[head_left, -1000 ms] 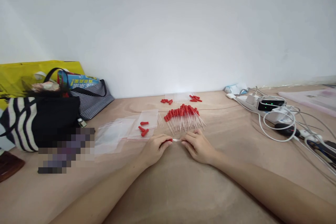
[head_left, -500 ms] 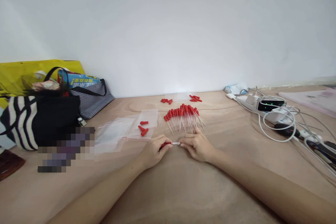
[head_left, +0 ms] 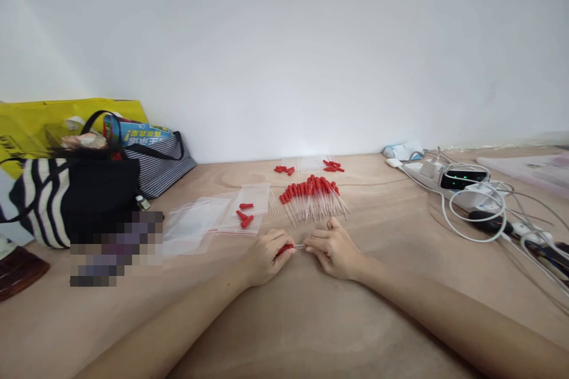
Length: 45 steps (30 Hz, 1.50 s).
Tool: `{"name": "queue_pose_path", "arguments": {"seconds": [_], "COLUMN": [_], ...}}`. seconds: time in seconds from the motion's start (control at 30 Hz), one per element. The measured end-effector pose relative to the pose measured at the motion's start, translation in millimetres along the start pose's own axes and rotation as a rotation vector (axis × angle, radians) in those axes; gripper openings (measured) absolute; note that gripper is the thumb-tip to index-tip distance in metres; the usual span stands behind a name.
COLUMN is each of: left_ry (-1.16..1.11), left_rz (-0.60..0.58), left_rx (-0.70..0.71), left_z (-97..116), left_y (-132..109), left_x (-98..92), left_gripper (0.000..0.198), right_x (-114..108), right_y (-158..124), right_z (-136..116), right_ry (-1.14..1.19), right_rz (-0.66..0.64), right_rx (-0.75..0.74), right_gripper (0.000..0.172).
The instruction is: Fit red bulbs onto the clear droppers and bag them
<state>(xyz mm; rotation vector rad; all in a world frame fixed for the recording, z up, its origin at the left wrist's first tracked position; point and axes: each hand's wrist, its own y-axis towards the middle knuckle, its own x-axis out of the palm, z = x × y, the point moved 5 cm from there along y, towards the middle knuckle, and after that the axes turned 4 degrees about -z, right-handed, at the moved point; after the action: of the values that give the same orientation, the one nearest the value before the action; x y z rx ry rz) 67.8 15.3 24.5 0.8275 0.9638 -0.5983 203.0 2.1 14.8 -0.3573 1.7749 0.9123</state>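
My left hand is closed around a small red rubber bulb. My right hand pinches a thin clear tube whose end meets the bulb between the two hands. Both hands rest on the wooden table. Just beyond them lies a row of several finished droppers with red bulbs and clear stems. Loose red bulbs lie on a clear zip bag to the left.
More clear bags lie left of centre. Striped and black bags and a yellow bag stand at the far left. Small heaps of red bulbs sit by the wall. A power strip with chargers and white cables fills the right side.
My hands have drawn closer together, so less of the clear tube shows between them. The view has shifted slightly.
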Motion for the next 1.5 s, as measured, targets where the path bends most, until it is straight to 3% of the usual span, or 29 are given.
{"name": "queue_pose_path", "arguments": {"seconds": [0.63,0.73,0.83,0.9,1.03,1.17,1.5], "left_ry": [-0.017,0.116,0.300,0.383,0.458,0.457,0.466], "left_rz": [-0.001,0.133,0.343,0.387,0.314,0.224,0.017], "left_rx": [0.011,-0.140,-0.433,-0.589,-0.755,-0.822,-0.735], "left_z": [-14.4,-21.5,-37.3,-48.0,-64.9,-74.2,-85.0], "left_y": [0.9,-1.0,-8.3,-13.1,-18.3,-21.8,-20.1], "left_x": [-11.9,-19.9,-33.6,-39.6,-45.0,-45.3,-32.1], "left_gripper": [0.025,0.019,0.027,0.029,0.035,0.045,0.048], "right_x": [-11.2,-6.0,-1.7,0.4,7.3,14.4,23.8], "right_y": [-0.8,-0.7,4.2,12.0,40.1,65.8,77.4], "right_z": [-3.3,3.2,17.4,24.9,28.3,26.6,28.7], "right_ry": [0.027,0.086,0.138,0.133,0.063,-0.023,-0.092], "right_rz": [-0.064,-0.029,0.096,0.172,0.196,0.193,0.106], "right_rx": [0.065,0.152,0.346,0.452,0.545,0.604,0.584], "right_gripper": [0.020,0.020,0.023,0.025,0.024,0.019,0.021]}}
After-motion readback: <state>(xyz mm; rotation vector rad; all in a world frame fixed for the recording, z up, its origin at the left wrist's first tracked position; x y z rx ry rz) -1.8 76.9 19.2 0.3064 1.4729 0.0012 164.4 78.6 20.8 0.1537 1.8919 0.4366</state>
